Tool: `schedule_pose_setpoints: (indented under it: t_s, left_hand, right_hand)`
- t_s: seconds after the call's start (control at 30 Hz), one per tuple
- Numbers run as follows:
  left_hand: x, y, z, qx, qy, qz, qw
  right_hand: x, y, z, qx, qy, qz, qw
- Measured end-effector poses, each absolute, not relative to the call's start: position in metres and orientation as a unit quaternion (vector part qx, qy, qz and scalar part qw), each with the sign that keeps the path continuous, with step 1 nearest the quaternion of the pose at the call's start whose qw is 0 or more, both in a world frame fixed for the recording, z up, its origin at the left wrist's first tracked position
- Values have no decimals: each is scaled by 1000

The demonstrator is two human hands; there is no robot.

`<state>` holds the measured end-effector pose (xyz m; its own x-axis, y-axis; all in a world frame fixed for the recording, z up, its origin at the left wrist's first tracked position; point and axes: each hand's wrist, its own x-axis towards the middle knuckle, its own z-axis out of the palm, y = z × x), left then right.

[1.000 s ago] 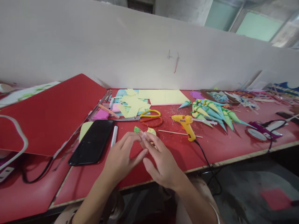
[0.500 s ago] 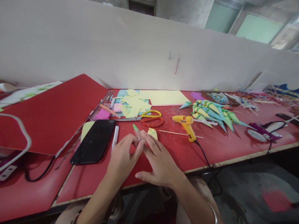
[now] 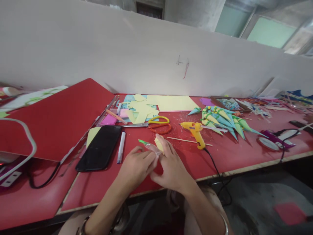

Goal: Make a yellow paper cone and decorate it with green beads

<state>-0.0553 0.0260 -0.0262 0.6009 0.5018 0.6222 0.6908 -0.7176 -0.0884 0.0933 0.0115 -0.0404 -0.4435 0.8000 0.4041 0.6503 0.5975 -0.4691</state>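
Head view — just below the frame's centre, the left hand (image 3: 135, 165) and right hand (image 3: 174, 168) pinch the lower-right end of a slim, green-tipped clear plastic piece (image 3: 152, 148) — its long axis slanting toward upper left.

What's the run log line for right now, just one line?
left hand: fingers on clear wrap with green tip | right hand: fingers at same wrap | glue gun: lying right of hands
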Motion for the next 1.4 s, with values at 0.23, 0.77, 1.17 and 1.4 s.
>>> schedule_pose_setpoints:
  t_s: [0.23, 0.77, 1.17, 1.4]
  left_hand:
    - [-52, 20, -23, -895, -313, -317, 15]
    - [-59, 23, -19, -722, -439, -418, -334]
    - [-61, 26, -18, -613, -544, -424, -386]
    - [-65, 30, -25, -605, -503, -417, -455]
  right_hand:
    - [97, 15, -41, -351, -842, 202, 357]
    - [78, 9, -43, -371, -629, 391, 560]
    - [79, 6, -45, -387, -665, 375, 517]
    - [78, 9, -48, -348, -646, 455, 504]
